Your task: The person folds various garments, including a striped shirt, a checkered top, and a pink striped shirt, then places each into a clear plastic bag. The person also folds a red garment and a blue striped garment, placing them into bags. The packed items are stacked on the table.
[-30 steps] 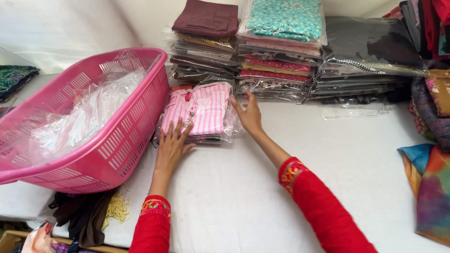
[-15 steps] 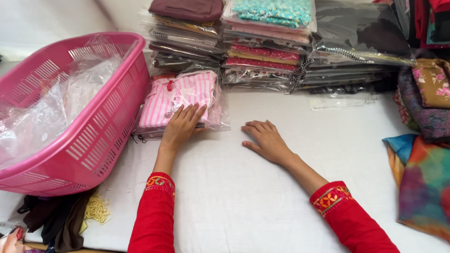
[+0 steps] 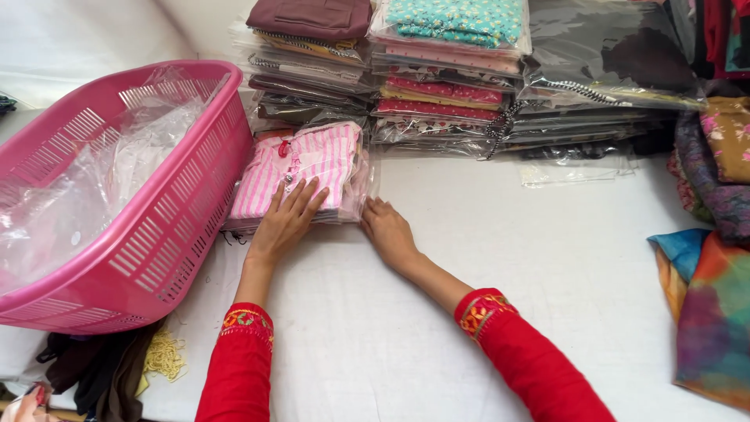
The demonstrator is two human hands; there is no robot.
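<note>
The step in hand looks like squaring up a folded pink-and-white striped garment sealed in a clear plastic bag [image 3: 301, 168], which lies flat on the white tabletop [image 3: 508, 258], just in front of the stacks of bagged folded clothes [image 3: 445, 86] at twelve o'clock and touching the slatted wall of the pink plastic laundry basket [image 3: 168, 227] at nine o'clock. The left hand [image 3: 283, 223] rests palm-down on the packet's near half, its fingers [image 3: 306, 195] spread flat and open, pressing rather than gripping. The right hand [image 3: 387, 230] lies on the tabletop at the packet's five-o'clock corner, fingers loosely together and extended, touching the bag's edge but closed around nothing. By my judgement, lifting the packet would call for sliding fingers beneath that slippery edge from both sides. A multicoloured cloth [image 3: 707, 312] lies well apart at three o'clock.
</note>
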